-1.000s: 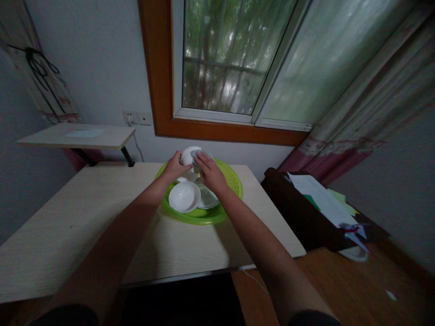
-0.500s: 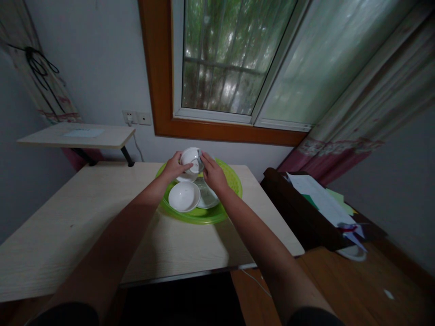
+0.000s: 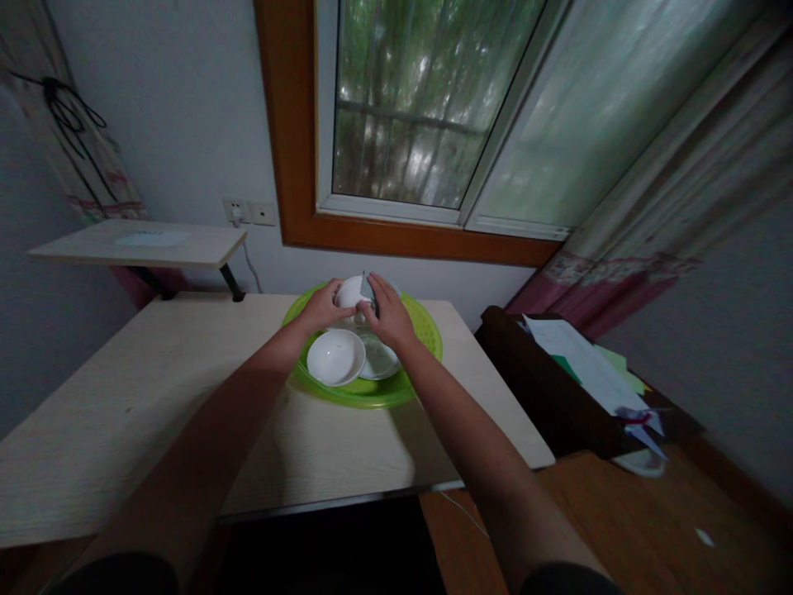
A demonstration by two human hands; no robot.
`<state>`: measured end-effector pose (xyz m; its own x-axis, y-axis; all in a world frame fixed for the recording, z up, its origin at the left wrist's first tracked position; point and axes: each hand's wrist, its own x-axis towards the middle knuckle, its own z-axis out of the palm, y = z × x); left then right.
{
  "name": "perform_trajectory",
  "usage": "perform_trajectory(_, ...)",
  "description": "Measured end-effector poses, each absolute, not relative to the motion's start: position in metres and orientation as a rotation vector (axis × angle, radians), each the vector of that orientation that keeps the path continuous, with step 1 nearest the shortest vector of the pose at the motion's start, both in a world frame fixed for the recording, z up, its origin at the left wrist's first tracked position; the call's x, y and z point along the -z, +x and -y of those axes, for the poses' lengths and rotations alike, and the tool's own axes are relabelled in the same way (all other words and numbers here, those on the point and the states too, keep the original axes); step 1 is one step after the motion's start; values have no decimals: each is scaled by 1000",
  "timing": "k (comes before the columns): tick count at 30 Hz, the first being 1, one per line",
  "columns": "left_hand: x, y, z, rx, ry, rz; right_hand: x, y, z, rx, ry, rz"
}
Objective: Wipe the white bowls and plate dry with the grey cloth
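A round green basin stands on the light wooden table below the window. Over its far side my left hand grips a small white bowl by its left rim. My right hand presses a grey cloth against the bowl's right side, fingers closed on it. Two more white bowls lie in the basin below my hands: one at the front left, another beside it, partly hidden by my right wrist.
A small wooden shelf juts from the wall at left, with wall sockets beside it. At right a dark low unit carries papers. A curtain hangs at the right. Wooden floor shows beyond the table's right edge.
The bowl has come down a little toward the basin. My right hand has shifted with the cloth from the bowl's top to its right side.
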<state>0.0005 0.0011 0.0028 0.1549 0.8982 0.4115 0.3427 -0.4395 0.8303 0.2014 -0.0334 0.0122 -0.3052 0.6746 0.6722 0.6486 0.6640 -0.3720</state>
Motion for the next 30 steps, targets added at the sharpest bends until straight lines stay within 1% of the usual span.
perform_trajectory(5, -3, -2, -1, -1315, 1810, -1193, -7, 208, 26, -242, -1154, 1870)
perform_trajectory(8, -1, -5, -4, -1328, 1797, -1188, -5, 210, 26, -303, -1168, 1830)
perform_trajectory(11, -1, -7, -7, -1326, 1796, -1222, -6, 210, 30, -284, -1132, 1854)
perform_trajectory(15, -1, -8, -6, -1293, 1823, -1266, -10, 207, 37, -158, -1008, 1980)
perform_trajectory(20, 3, -7, -8, -1260, 1904, -1166, -15, 204, 42, 0, -841, 2144)
perform_trajectory(25, 9, -4, -12, -1230, 1899, -1077, -19, 203, 42, -24, -840, 2151)
perform_trajectory(30, 7, -3, -10, -1238, 1851, -1047, -16, 207, 36, -155, -921, 2029)
